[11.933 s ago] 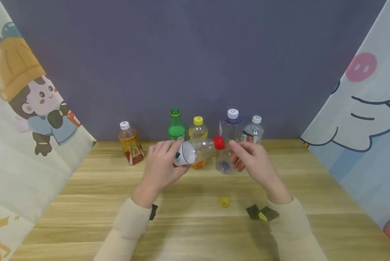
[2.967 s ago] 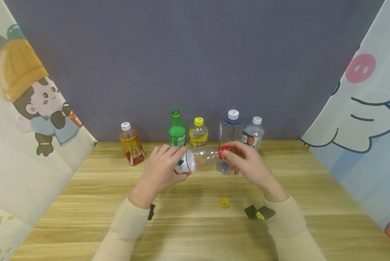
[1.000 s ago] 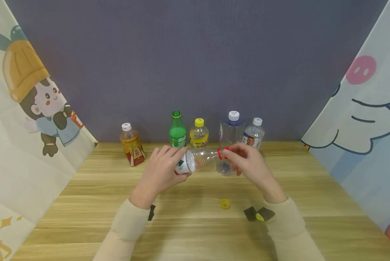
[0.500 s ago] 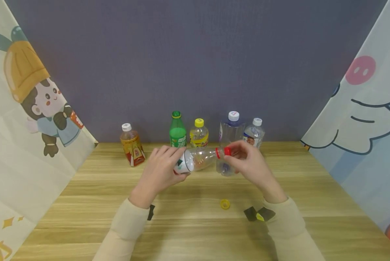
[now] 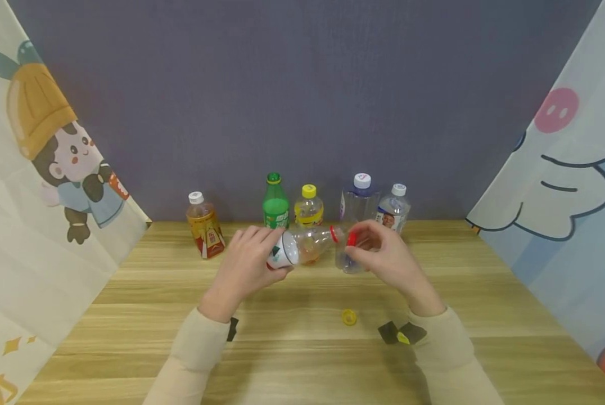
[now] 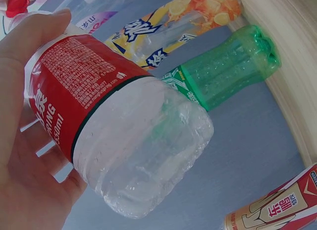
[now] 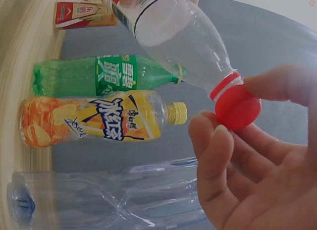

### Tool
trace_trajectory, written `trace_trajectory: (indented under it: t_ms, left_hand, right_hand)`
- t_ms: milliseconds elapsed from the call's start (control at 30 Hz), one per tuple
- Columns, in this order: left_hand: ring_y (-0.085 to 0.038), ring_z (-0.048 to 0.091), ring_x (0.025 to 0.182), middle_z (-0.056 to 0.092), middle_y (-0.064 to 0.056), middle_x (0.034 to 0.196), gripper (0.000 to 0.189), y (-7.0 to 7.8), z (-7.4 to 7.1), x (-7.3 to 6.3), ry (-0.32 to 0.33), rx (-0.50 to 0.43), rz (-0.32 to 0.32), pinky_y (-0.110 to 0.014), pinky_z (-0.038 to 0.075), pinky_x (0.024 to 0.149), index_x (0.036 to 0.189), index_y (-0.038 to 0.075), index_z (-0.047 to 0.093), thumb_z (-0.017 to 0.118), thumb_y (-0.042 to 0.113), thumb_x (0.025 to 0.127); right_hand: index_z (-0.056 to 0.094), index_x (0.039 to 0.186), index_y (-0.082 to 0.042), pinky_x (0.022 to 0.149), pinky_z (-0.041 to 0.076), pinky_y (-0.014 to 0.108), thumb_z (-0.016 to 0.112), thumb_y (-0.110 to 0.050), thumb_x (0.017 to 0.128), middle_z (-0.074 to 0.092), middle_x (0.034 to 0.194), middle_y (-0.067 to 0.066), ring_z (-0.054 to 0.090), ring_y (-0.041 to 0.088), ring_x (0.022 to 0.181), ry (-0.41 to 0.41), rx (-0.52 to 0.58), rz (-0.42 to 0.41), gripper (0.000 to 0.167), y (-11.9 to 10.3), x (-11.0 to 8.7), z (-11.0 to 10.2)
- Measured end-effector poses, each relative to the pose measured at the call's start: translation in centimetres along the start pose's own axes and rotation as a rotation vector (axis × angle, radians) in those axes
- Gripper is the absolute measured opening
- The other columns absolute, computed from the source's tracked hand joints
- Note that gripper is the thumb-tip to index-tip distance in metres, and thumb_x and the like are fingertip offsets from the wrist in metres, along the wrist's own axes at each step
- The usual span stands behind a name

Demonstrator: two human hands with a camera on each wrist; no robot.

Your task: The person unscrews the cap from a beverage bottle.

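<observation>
My left hand (image 5: 252, 253) grips a clear plastic water bottle (image 5: 312, 244) around its label, the bottle lying nearly sideways with its neck toward the right. Its red and white label (image 6: 74, 76) and clear base show in the left wrist view. A red collar (image 5: 334, 233) stays on the neck. Between thumb and fingers my right hand (image 5: 385, 250) pinches the red bottle cap (image 5: 351, 239). In the head view a small gap parts cap and neck; in the right wrist view the cap (image 7: 237, 107) stands right at the mouth.
Standing along the back are an amber drink bottle (image 5: 206, 232), a green bottle (image 5: 275, 205), a yellow-capped tea bottle (image 5: 308, 211), a tall clear bottle (image 5: 358, 205) and a white-capped bottle (image 5: 393, 208). A small yellow ring-shaped piece (image 5: 349, 317) lies on the wooden table (image 5: 292, 365).
Earlier, my right fingers came from beside the red cap to pinch it. Over the last second the cap has come away rightward from the neck, while the bottle has shifted slightly left.
</observation>
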State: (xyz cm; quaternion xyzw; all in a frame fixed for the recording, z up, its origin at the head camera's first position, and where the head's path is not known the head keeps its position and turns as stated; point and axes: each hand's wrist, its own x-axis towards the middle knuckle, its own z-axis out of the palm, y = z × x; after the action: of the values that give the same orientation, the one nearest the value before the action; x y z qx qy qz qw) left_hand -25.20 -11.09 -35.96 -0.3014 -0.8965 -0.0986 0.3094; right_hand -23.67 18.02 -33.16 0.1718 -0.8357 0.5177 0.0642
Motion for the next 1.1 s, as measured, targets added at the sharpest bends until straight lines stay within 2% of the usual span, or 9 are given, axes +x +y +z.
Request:
trace_trajectory:
  t_ms: [200,300,467,700,833,967,1100]
  left_hand:
    - [-0.028,0.062,0.097,0.071,-0.009,0.114,0.075,-0.2,0.0,0.0,0.009,-0.016,-0.014,-0.042,0.050,0.079,0.131,0.005,0.063,0.093,0.037,0.069]
    - [-0.028,0.062,0.096,0.071,-0.010,0.112,0.074,-0.4,0.0,0.1,0.022,-0.028,-0.030,-0.042,0.050,0.077,0.129,0.004,0.063,0.092,0.038,0.070]
    - [-0.028,0.062,0.095,0.071,-0.010,0.112,0.071,-0.8,0.0,-0.1,0.047,-0.064,-0.068,-0.041,0.049,0.075,0.126,0.005,0.064,0.091,0.039,0.071]
    - [-0.028,0.062,0.097,0.070,-0.008,0.112,0.068,-1.9,0.1,-0.8,0.087,-0.146,-0.123,-0.043,0.049,0.076,0.126,0.007,0.064,0.090,0.038,0.072]
    - [-0.028,0.060,0.100,0.069,-0.008,0.113,0.067,-2.6,0.3,-1.2,0.084,-0.242,-0.212,-0.045,0.049,0.082,0.127,0.008,0.063,0.090,0.037,0.073]
    - [-0.028,0.057,0.104,0.066,-0.009,0.118,0.070,-3.1,0.3,-1.4,0.042,-0.351,-0.358,-0.047,0.050,0.083,0.132,0.005,0.059,0.088,0.038,0.077]
    - [-0.029,0.057,0.104,0.064,-0.012,0.118,0.070,-3.6,0.4,-1.7,-0.006,-0.411,-0.487,-0.049,0.050,0.084,0.133,0.004,0.057,0.085,0.041,0.081]
  right_hand:
    - [0.059,0.108,0.000,0.057,0.051,0.029,0.074,-0.006,0.083,0.067,0.089,0.010,0.061,0.024,0.079,-0.021,-0.014,0.017,0.030,0.0,-0.2,0.1]
    - [0.060,0.103,-0.003,0.059,0.049,0.029,0.074,-0.006,0.081,0.066,0.085,0.008,0.060,0.023,0.076,-0.034,-0.050,0.011,0.027,-0.1,-0.4,0.2]
    - [0.062,0.101,-0.006,0.062,0.051,0.030,0.076,-0.009,0.080,0.068,0.084,0.003,0.060,0.021,0.073,-0.109,-0.135,-0.007,0.025,0.0,-0.6,0.6]
    - [0.059,0.099,-0.009,0.057,0.046,0.028,0.075,-0.008,0.078,0.070,0.085,-0.002,0.055,0.018,0.066,-0.206,-0.197,-0.024,0.026,0.8,-0.8,1.7]
    - [0.058,0.096,-0.012,0.054,0.043,0.029,0.075,-0.008,0.076,0.070,0.084,-0.003,0.053,0.017,0.063,-0.237,-0.238,-0.013,0.026,1.1,-1.0,2.3]
    - [0.059,0.096,-0.013,0.053,0.043,0.030,0.075,-0.009,0.076,0.069,0.086,-0.004,0.053,0.016,0.062,-0.267,-0.277,0.006,0.026,1.3,-1.3,3.0]
    - [0.065,0.116,-0.010,0.062,0.048,0.031,0.075,-0.013,0.079,0.072,0.096,-0.003,0.057,0.014,0.070,-0.298,-0.285,0.042,0.039,1.4,-1.8,3.7]
